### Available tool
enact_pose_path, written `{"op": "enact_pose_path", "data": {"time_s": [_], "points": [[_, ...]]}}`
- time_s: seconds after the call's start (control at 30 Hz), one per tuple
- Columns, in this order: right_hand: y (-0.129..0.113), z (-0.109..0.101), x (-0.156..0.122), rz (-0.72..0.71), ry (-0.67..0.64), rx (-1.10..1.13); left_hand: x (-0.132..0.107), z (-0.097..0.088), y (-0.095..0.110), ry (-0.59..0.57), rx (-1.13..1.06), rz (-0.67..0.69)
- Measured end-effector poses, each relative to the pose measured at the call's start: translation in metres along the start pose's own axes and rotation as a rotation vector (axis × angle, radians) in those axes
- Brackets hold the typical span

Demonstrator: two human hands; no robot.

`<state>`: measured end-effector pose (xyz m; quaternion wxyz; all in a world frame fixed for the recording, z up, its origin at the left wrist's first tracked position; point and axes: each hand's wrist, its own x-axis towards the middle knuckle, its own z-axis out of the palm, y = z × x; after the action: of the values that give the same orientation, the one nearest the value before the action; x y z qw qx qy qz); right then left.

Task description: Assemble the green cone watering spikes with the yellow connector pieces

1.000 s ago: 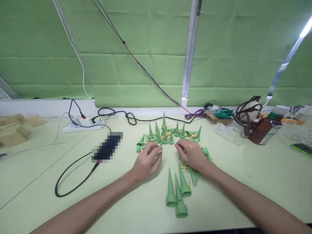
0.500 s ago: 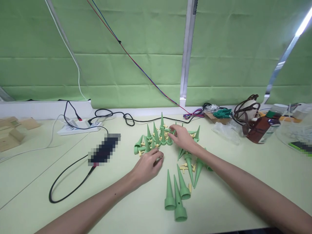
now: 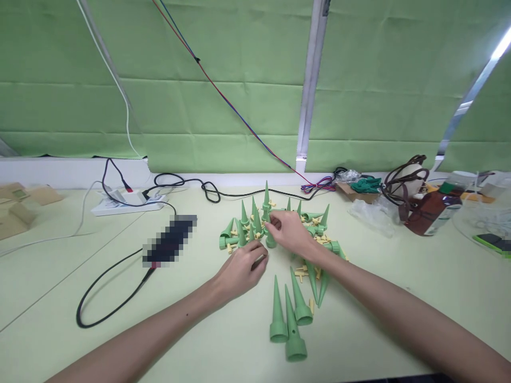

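Note:
A heap of green plastic cone spikes (image 3: 255,221) mixed with small yellow fittings (image 3: 319,239) lies mid-table. My right hand (image 3: 289,231) is closed in a pinch on a green cone at the heap's middle. My left hand (image 3: 241,266) rests just in front of the heap, fingers curled around something small that I cannot make out. Three finished-looking cones (image 3: 288,314) lie side by side nearer to me, points away.
A black cable (image 3: 107,290) runs to a dark device (image 3: 170,239) at the left, a white power strip (image 3: 128,202) behind it. Cardboard boxes (image 3: 16,205) stand far left. A brown bottle (image 3: 433,210), plastic bags and a strap lie at the right.
My right hand has drawn back from the far side of the heap toward its middle and left, now pinching a cone. My left hand has barely moved.

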<state>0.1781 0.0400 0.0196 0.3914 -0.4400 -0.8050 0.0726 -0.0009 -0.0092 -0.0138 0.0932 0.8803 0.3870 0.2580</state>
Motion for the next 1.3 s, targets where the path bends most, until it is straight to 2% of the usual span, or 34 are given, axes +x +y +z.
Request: {"op": "enact_pose_path", "data": {"time_s": [0.3, 0.37, 0.47, 0.57, 0.7, 0.87, 1.1, 1.17, 1.3], "points": [[-0.007, 0.005, -0.002, -0.053, -0.032, 0.128, -0.003, 0.001, 0.001, -0.040, 0.001, 0.150], [-0.003, 0.002, -0.005, -0.057, 0.023, 0.129, -0.003, 0.000, 0.001, -0.030, 0.010, 0.141], [0.009, -0.003, -0.007, -0.024, 0.110, -0.006, -0.002, -0.003, 0.002, -0.043, 0.022, 0.136], [0.023, -0.007, -0.006, 0.031, 0.085, -0.080, -0.001, -0.005, 0.005, -0.060, 0.054, 0.133], [0.030, -0.008, -0.003, 0.021, 0.042, 0.049, 0.000, -0.007, 0.006, -0.059, 0.062, 0.124], [0.021, -0.008, 0.002, -0.079, 0.026, 0.132, -0.001, -0.005, 0.004, -0.037, 0.049, 0.120], [0.000, -0.006, 0.004, -0.212, -0.030, 0.071, -0.001, -0.004, 0.004, -0.061, 0.110, 0.095], [-0.001, -0.006, 0.003, -0.182, -0.009, 0.063, -0.001, -0.003, 0.003, -0.068, 0.117, 0.091], [0.011, -0.011, 0.001, -0.021, 0.069, -0.060, -0.001, -0.004, 0.003, -0.084, 0.098, 0.094]]}}
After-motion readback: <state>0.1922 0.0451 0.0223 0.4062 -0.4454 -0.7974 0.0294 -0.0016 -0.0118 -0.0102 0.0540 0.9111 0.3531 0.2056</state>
